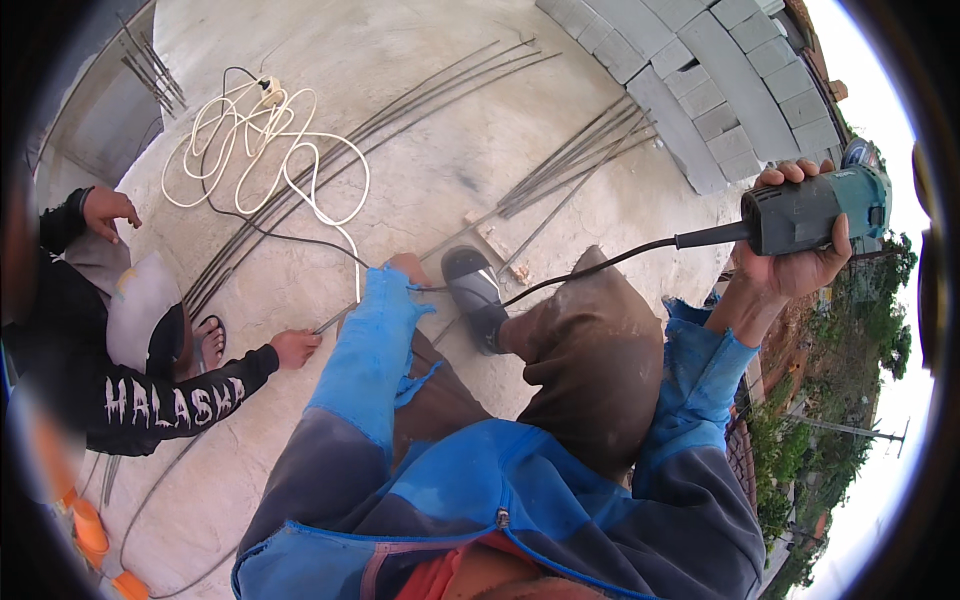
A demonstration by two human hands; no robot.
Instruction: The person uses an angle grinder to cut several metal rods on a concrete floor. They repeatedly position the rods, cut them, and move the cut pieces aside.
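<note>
High on the right, my right hand (800, 262) is closed around a teal and black angle grinder (800, 215). The grinder's disc end points up and away, and its black cord (600, 266) runs left across my knee toward my left arm. My left hand (408, 268) is low near the floor, mostly covered by a torn blue sleeve. It appears closed on a thin steel rebar (455, 238) that passes beneath it; the fingers are largely hidden. A co-worker's hand (295, 348) grips the same line of rebar to the left of my sleeve. My sandaled foot (475, 290) stands beside the rebar.
Several long rebars (370, 135) lie across the concrete floor (420, 160), with shorter ones (570, 155) at the right. A coiled white extension cord (285, 140) overlaps them. Grey blocks (700, 85) are stacked at the far right. The co-worker (130, 330) crouches at left, near orange objects (88, 530).
</note>
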